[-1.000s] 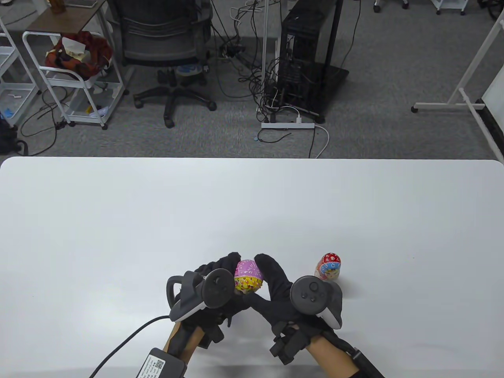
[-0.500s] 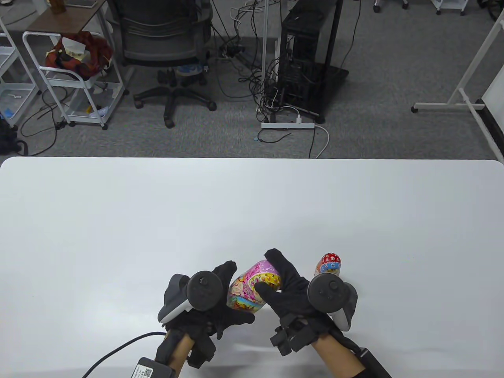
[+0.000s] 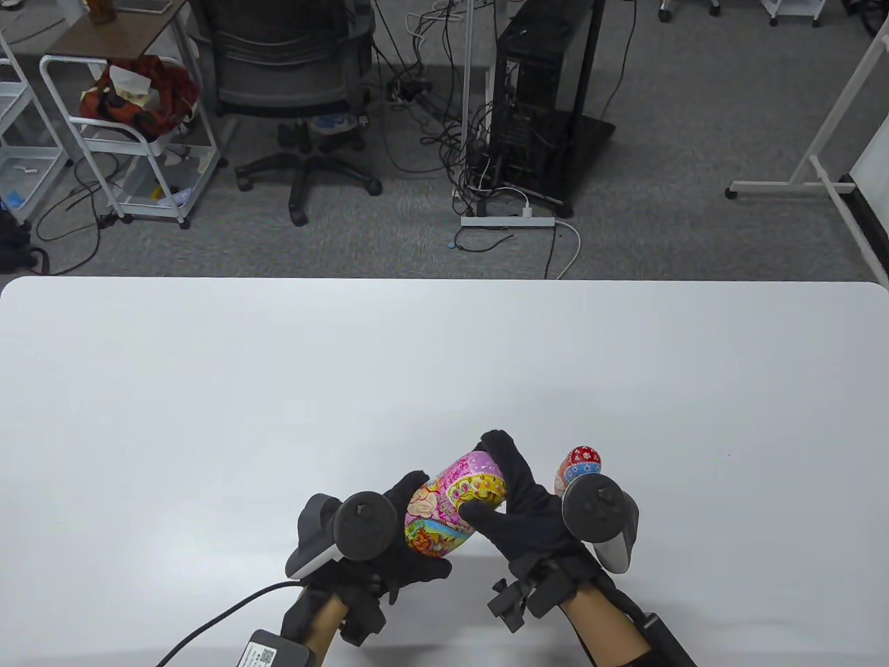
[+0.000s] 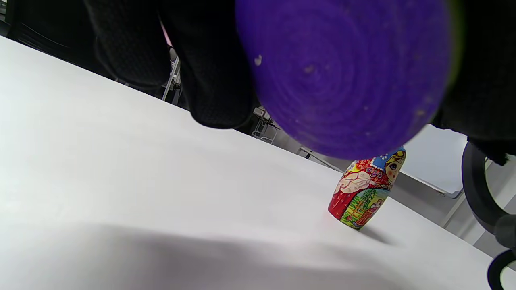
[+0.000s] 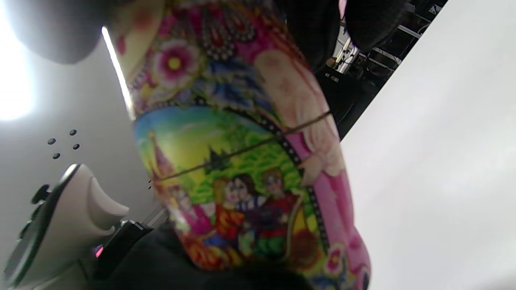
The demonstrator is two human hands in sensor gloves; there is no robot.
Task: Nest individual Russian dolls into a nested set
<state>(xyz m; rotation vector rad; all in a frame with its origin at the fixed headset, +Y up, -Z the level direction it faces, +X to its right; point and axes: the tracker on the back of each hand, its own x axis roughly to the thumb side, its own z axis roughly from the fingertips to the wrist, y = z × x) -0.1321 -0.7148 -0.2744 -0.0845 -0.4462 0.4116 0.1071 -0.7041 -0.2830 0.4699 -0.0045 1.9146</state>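
Observation:
A large pink doll [image 3: 455, 504] with flower patterns is held tilted above the white table [image 3: 444, 361], head toward the far right. My left hand [image 3: 410, 549] grips its lower half. My right hand [image 3: 510, 497] grips its upper half. The right wrist view shows the doll's painted body [image 5: 242, 169] with a seam line across it. The left wrist view shows its purple base [image 4: 342, 72] close up. A smaller red doll [image 3: 578, 467] with a blue scarf stands upright on the table to the right, behind my right hand; it also shows in the left wrist view [image 4: 365, 191].
Beyond the table's far edge are an office chair [image 3: 292, 90], a white cart [image 3: 132, 132], a computer tower [image 3: 542, 90] and cables on grey floor. A cable [image 3: 215, 618] trails from my left wrist over the table's near edge.
The pink doll went from upright, seen from the top, to tilted on its side. My right hand moved right along it to its upper half; my left hand holds the lower half.

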